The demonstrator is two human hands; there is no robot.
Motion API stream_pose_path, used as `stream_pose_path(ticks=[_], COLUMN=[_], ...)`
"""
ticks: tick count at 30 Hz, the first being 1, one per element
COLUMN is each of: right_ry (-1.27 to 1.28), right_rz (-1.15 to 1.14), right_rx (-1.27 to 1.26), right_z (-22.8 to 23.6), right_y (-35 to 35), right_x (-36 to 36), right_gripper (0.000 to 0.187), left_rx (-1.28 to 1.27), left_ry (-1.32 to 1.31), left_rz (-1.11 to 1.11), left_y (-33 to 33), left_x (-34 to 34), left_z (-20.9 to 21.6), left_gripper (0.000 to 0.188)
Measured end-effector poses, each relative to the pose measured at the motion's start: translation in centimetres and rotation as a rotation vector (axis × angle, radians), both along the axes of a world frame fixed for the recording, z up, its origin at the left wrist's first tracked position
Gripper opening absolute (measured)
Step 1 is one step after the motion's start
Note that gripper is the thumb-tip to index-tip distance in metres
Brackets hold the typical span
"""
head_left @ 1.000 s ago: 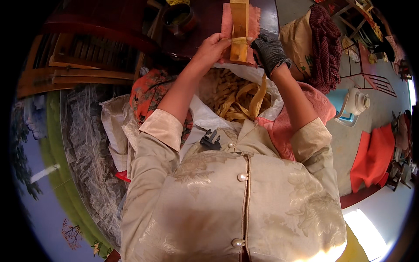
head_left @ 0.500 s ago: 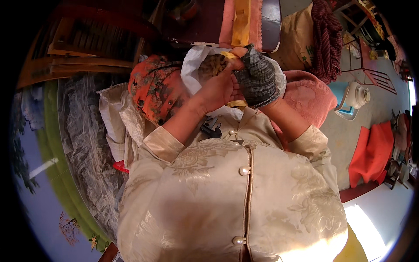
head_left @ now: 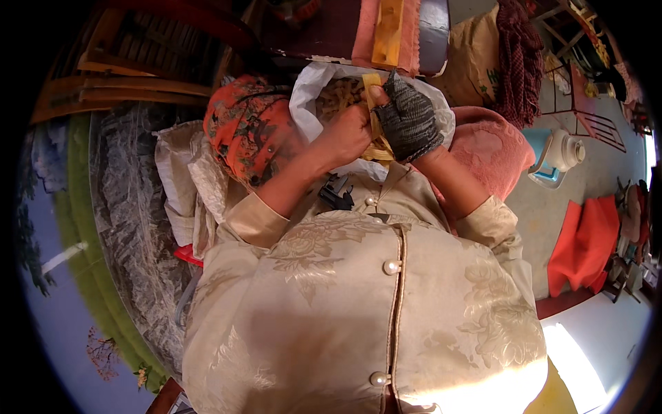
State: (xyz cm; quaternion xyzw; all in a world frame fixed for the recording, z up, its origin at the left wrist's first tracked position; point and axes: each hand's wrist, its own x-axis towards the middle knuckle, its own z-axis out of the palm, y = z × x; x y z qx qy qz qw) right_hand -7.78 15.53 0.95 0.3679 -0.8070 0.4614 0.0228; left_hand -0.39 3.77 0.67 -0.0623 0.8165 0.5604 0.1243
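A flat yellow strip [head_left: 372, 81] runs upright between my two hands, over a white bag in my lap. My left hand [head_left: 348, 136] is bare and closed in a fist against the strip's left side. On my right hand [head_left: 409, 119] is a grey knitted fingerless glove; its thumb presses on the strip from the right. More yellow strip lengths [head_left: 379, 150] hang below the hands. The open white bag [head_left: 303, 103] holds many small tan, curled pieces [head_left: 336, 94], partly hidden by my hands.
Ahead is a dark bench [head_left: 310, 40] with a pink towel [head_left: 363, 41] and a wooden bar [head_left: 389, 31]. An orange patterned cloth [head_left: 248, 127] lies left, a pink cloth [head_left: 493, 141] right. Farther right stand a brown sack [head_left: 472, 62] and a pale flask [head_left: 567, 150].
My left hand has turned and closed into a fist, moving slightly down. The yellow strip now stands longer and upright between the hands, and more strip shows below them.
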Motion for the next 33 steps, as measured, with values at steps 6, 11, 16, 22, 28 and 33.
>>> stream_pose_path(ticks=[6, 11, 16, 22, 28, 33], right_ry=[-1.672, -0.811, 0.115, -0.608, -0.980, -1.073], right_rz=[0.331, 0.495, 0.159, 0.162, 0.144, 0.159], right_rx=[-0.378, -0.142, 0.215, -0.153, -0.016, -0.170], right_z=[0.3, 0.1, 1.5, 1.7, 4.1, 3.1], right_y=[0.1, 0.6, 1.5, 1.7, 1.4, 1.4], right_x=[0.0, 0.1, 0.0, -1.4, 0.5, -0.2], right_gripper=[0.030, 0.040, 0.030, 0.024, 0.026, 0.031], left_rx=[-0.355, -0.251, 0.527, 0.668, 0.334, 0.323], left_ry=[0.985, 0.800, 0.420, 0.379, 0.388, 0.532], left_rz=[0.336, 0.244, 0.339, 0.340, 0.347, 0.334], left_y=[-1.2, -1.9, -1.9, -2.1, -2.1, -0.1], left_x=[-0.8, -0.7, -0.4, -0.4, -0.2, 0.2], left_z=[0.4, 0.3, -0.1, 0.9, 0.9, 1.9], left_gripper=[0.038, 0.023, 0.014, 0.015, 0.014, 0.011])
